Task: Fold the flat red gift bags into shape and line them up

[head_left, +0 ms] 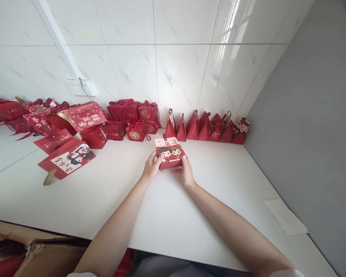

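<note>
Hidden under both palms: the lower corners of the red gift box, flat-lying near the back edge of the white tabletop, printed face up with a cartoon couple on it. Held on its left side by the left hand, fingers curled narrowly around that edge; held on its right side by the right hand, thumb on top, fingers tucked beneath and out of sight. Impossible to tell whether the box has anything inside. Just behind it, along the back edge against the tiled wall, a row of folded triangular red boxes, closed, contents unseen. Further left along the same edge, a cluster of ribboned red boxes, then a jumbled heap of flat red cartons toward the back left corner, overlapping and hard to count, cut off by the frame's left side. At the bottom left, below the front edge, a torn cardboard carton, only partly visible, something red inside, too cropped to identify. Near the right edge, beside the grey wall, a white sheet of paper. On the tiles, a white wall socket with a cable, small and blurred.
</note>
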A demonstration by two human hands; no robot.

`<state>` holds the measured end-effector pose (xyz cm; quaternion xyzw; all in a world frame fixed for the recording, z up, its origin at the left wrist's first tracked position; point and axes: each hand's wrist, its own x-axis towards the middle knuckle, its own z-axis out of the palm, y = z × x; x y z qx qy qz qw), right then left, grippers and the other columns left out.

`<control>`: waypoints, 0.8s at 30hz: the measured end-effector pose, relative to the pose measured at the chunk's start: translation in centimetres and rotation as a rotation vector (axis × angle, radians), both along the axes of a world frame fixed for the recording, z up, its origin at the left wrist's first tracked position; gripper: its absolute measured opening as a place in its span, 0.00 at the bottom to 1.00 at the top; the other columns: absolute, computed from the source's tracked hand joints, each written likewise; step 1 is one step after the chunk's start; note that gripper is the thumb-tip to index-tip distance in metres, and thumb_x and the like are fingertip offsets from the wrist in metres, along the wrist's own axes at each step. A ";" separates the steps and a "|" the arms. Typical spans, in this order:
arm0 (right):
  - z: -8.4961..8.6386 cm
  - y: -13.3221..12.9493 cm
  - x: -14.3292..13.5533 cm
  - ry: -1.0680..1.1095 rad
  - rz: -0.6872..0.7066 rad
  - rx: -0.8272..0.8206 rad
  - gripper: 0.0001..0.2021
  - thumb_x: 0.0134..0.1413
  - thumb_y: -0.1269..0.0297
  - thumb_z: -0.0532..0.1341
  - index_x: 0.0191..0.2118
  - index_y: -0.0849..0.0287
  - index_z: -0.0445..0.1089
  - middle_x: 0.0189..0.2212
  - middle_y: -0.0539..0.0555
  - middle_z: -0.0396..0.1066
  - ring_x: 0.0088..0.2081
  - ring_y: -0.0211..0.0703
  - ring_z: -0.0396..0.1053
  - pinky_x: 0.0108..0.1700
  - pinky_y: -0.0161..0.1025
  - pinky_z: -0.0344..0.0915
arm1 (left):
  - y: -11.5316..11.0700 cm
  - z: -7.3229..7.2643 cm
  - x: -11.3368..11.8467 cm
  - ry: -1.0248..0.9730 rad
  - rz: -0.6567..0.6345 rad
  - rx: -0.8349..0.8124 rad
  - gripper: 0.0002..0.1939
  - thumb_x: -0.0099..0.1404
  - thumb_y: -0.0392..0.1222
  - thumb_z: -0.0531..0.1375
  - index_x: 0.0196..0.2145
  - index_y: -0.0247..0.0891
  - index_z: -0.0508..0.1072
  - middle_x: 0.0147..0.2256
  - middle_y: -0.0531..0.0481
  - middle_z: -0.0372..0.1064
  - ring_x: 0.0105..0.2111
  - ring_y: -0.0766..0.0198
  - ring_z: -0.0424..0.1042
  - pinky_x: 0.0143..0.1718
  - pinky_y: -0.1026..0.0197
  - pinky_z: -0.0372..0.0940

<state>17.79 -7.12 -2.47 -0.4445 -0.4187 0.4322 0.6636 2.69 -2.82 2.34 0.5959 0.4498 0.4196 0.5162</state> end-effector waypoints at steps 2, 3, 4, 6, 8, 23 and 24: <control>0.0 0.5 0.5 0.085 0.030 -0.020 0.27 0.58 0.43 0.56 0.56 0.53 0.64 0.53 0.55 0.71 0.50 0.54 0.70 0.43 0.46 0.71 | 0.2 -0.8 -0.1 -0.051 0.034 0.045 0.21 0.57 0.58 0.64 0.40 0.40 0.71 0.36 0.48 0.75 0.25 0.64 0.74 0.16 0.68 0.60; -0.1 0.8 0.8 0.123 0.057 -0.026 0.24 0.55 0.46 0.59 0.54 0.53 0.65 0.51 0.54 0.72 0.49 0.53 0.71 0.44 0.46 0.71 | 0.4 -1.2 -0.3 -0.088 0.042 0.035 0.22 0.55 0.58 0.66 0.40 0.40 0.71 0.37 0.48 0.75 0.28 0.63 0.75 0.18 0.68 0.63; -0.1 1.0 1.2 0.147 0.091 -0.027 0.22 0.52 0.50 0.62 0.52 0.52 0.65 0.50 0.53 0.73 0.47 0.52 0.71 0.45 0.46 0.70 | 0.7 -1.6 -0.4 -0.127 0.043 0.007 0.23 0.53 0.58 0.67 0.39 0.39 0.72 0.37 0.48 0.75 0.30 0.61 0.75 0.20 0.67 0.65; -0.2 1.4 1.9 0.170 0.158 -0.028 0.20 0.46 0.56 0.66 0.45 0.53 0.66 0.46 0.52 0.74 0.45 0.51 0.72 0.44 0.46 0.71 | 1.3 -2.1 -0.5 -0.183 0.035 -0.052 0.25 0.52 0.59 0.68 0.38 0.38 0.72 0.36 0.48 0.75 0.30 0.61 0.74 0.23 0.64 0.69; -0.4 1.6 2.4 0.184 0.206 -0.035 0.16 0.42 0.58 0.69 0.38 0.54 0.65 0.41 0.51 0.75 0.42 0.50 0.72 0.44 0.46 0.70 | 1.8 -2.4 -0.5 -0.205 0.017 -0.078 0.27 0.51 0.61 0.67 0.40 0.37 0.73 0.36 0.47 0.76 0.28 0.61 0.74 0.23 0.62 0.69; -0.6 1.7 2.0 0.250 0.232 -0.057 0.20 0.50 0.46 0.68 0.29 0.56 0.64 0.31 0.49 0.74 0.35 0.46 0.71 0.43 0.44 0.67 | 2.9 -3.4 -0.5 -0.256 -0.060 -0.126 0.29 0.56 0.59 0.66 0.46 0.32 0.77 0.36 0.41 0.79 0.29 0.55 0.77 0.27 0.60 0.68; -0.7 1.7 2.1 0.247 0.239 -0.058 0.19 0.51 0.46 0.68 0.30 0.56 0.65 0.32 0.50 0.74 0.36 0.47 0.72 0.44 0.45 0.67 | 2.9 -3.4 -0.5 -0.262 -0.062 -0.127 0.29 0.56 0.59 0.66 0.46 0.32 0.77 0.36 0.41 0.79 0.30 0.55 0.77 0.28 0.60 0.68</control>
